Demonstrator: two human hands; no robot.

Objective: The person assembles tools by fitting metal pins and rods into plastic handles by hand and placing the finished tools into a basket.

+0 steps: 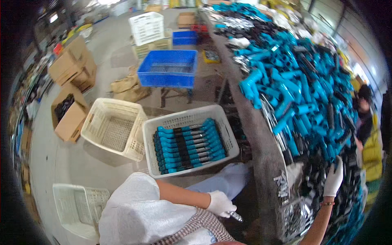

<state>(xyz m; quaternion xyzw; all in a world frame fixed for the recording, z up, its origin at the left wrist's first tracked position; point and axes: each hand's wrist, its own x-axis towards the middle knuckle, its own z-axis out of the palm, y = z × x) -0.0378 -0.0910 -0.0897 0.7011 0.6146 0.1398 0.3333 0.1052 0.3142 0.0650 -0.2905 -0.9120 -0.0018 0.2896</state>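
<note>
My left hand point(221, 204), in a white glove, is closed on a short shiny metal piece point(236, 216) whose end pokes out past the fingers; the rest is hidden. Far to the right, my gloved right hand point(334, 179) reaches over the heap, its fingers stretched out beside black parts point(314, 173) and the lower edge of the teal tubular parts point(302, 94). Nothing shows clearly in that hand. In front of me, a white crate point(192, 114) holds a neat row of teal-and-black tool-like assemblies point(190, 145) with silver middles.
The heaped table's edge point(255, 122) runs along my right, with a tray of small metal pieces point(296, 216) near me. A cream crate point(116, 126), another white crate point(77, 208), a blue bin point(167, 73) and cardboard boxes point(73, 61) stand leftward. Another person point(364, 114) is beyond the heap.
</note>
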